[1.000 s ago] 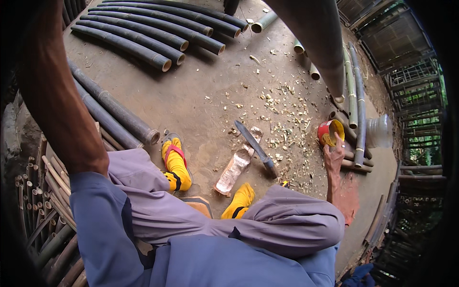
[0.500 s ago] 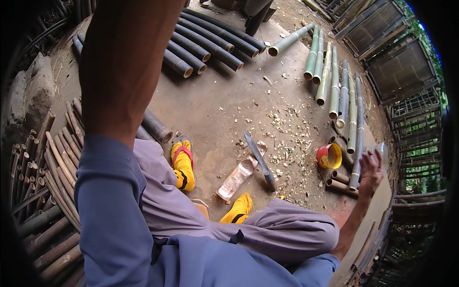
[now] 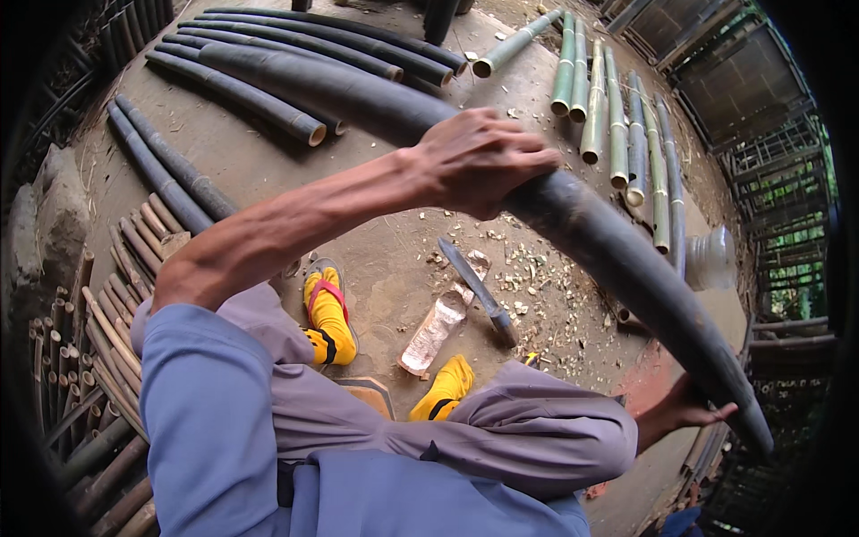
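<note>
A long dark bamboo pole (image 3: pixel 617 251) slants across the view from upper left to lower right, raised above the floor. My left hand (image 3: pixel 488 161) is wrapped over it near the middle. Close to its lower right end my right hand (image 3: pixel 678 410) meets the pole, with the thumb across it and most fingers hidden. On the floor between my feet and the pole lies a large knife (image 3: pixel 472 285), its blade resting across a pale, hewn wooden block (image 3: pixel 436 329). Yellow-socked feet (image 3: pixel 331 318) in sandals flank the block.
Dark bamboo poles (image 3: pixel 242 98) lie at the far left, and green ones (image 3: pixel 617 116) at the far right. Cut bamboo pieces (image 3: pixel 107 358) are stacked at left. Wood chips (image 3: pixel 546 295) litter the floor. A clear plastic container (image 3: pixel 713 258) stands right, near the slatted wall (image 3: pixel 778 215).
My left arm has come down from the far left, and a dark bamboo pole now spans the view in my hands. My right hand has moved down to the pole's end. The pole hides the red-and-yellow can.
</note>
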A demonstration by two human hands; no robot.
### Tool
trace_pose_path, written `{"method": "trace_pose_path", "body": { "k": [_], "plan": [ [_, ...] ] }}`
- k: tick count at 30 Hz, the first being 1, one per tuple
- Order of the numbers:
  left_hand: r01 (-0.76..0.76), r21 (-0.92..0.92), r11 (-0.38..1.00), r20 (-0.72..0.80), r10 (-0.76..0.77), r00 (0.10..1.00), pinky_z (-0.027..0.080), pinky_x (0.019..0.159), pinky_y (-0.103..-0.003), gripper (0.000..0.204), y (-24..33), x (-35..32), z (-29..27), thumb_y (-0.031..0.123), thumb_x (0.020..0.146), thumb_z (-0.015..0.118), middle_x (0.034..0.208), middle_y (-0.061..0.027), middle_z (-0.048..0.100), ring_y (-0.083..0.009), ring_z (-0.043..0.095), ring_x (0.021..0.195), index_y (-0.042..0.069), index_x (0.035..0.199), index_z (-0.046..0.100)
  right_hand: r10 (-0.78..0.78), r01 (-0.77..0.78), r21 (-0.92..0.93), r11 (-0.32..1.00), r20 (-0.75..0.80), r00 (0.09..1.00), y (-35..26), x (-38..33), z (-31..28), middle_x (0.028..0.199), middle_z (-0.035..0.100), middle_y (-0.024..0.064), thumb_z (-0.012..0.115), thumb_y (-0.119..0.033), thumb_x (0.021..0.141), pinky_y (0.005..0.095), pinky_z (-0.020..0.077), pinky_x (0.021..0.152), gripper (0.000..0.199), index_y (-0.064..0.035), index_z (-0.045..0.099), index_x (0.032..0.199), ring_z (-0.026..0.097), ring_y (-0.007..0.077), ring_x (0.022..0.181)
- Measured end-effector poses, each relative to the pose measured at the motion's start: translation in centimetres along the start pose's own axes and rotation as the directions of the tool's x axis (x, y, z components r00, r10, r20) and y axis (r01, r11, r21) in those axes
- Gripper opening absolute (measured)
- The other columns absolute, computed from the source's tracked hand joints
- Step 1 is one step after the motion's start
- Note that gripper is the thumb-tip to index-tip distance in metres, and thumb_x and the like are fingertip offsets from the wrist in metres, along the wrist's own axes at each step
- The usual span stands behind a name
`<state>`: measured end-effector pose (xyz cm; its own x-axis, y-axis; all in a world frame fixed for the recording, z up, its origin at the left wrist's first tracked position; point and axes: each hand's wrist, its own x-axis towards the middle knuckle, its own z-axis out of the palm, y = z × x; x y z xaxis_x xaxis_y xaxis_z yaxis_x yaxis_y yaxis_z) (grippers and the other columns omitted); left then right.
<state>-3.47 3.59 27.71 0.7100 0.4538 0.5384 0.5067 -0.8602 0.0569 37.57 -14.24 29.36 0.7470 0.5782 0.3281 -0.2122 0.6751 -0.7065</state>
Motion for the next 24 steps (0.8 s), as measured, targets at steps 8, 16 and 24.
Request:
{"method": "trace_pose_path", "body": {
  "k": [8,16,24],
  "plan": [
    [0.232,-0.148,0.961,0.501,-0.129,0.856,0.048,0.085,-0.037,0.071,-2.3,-14.0,5.6,0.017,0.049,0.076,0.103,-0.0070,0.064,-0.0261,0.063,0.095,0.012,0.117,0.055,0.258,-0.259,0.025,0.966,-0.197,0.946,5.9,-5.2,-14.5,0.123,0.056,0.0243,0.043,-0.071,0.086,0.0525,0.0385,0.105,0.087,0.0050,0.048,0.129,0.053,0.0395,0.117],
    [0.450,-0.047,0.892,0.791,-0.242,0.562,0.044,0.088,-0.040,0.073,-6.8,-23.0,8.4,0.013,0.046,0.075,0.105,-0.0086,0.063,-0.0292,0.059,0.104,0.010,0.116,0.054,0.459,-0.517,0.048,0.854,-0.535,0.709,12.4,-9.9,-21.8,0.106,0.062,0.0153,0.062,-0.055,0.076,0.0502,0.0472,0.092,0.064,-0.0034,0.054,0.112,0.060,0.0347,0.099],
    [0.496,0.105,0.862,0.811,-0.363,0.459,0.043,0.090,-0.041,0.072,-11.3,-28.7,8.7,0.009,0.046,0.075,0.109,-0.0087,0.061,-0.0307,0.056,0.107,0.010,0.114,0.054,0.510,-0.584,0.061,0.810,-0.566,0.648,14.9,-14.7,-15.7,0.106,0.059,0.0099,0.071,-0.051,0.072,0.0484,0.0454,0.092,0.062,-0.0094,0.053,0.114,0.057,0.0303,0.102]
  ]
}}
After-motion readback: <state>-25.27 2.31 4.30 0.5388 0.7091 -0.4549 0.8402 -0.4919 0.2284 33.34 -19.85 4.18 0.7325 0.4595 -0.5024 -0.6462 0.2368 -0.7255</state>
